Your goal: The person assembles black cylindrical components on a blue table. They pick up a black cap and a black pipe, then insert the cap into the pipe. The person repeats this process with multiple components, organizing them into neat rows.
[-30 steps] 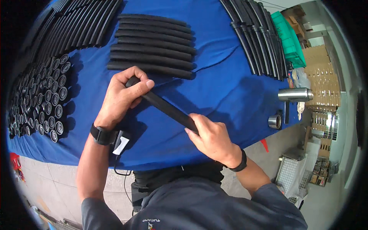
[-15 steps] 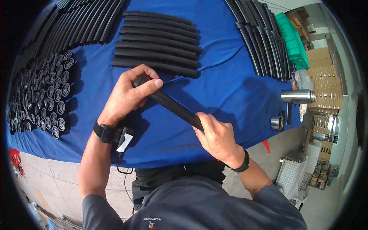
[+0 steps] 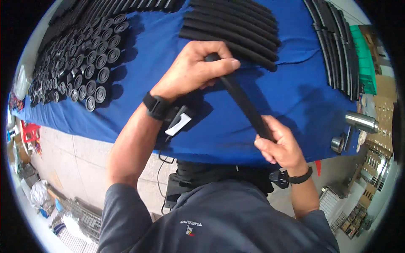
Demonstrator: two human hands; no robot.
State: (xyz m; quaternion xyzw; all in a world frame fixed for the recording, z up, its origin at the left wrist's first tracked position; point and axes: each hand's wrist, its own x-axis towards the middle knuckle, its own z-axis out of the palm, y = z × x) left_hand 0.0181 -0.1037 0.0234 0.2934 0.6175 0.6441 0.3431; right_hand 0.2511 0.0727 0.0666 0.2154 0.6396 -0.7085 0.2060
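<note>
A black tube (image 3: pixel 244 103) slants between my two hands above the blue-covered table. My left hand (image 3: pixel 200 69) closes round its upper end, with the thumb lying across it. Lower down and to the right, my right hand (image 3: pixel 282 145) wraps round the other end. Just beyond my left hand lies a row of black foam-like tubes (image 3: pixel 230 31), side by side. To the left stand many round black ringed caps (image 3: pixel 89 71), packed close together. The tube's two ends are mostly hidden by my fingers.
Long black tubes with collars (image 3: pixel 333 46) lie at the right, beside a green crate (image 3: pixel 363 59). A steel flask (image 3: pixel 361 121) and a steel cup (image 3: pixel 337 144) rest near the right edge. More dark tubes (image 3: pixel 97 8) fill the far left of the blue cloth (image 3: pixel 145 55).
The whole view has shifted, so the table's things appear farther right and higher. Both hands keep hold of the tube, which now slants more steeply. My right wrist has turned.
</note>
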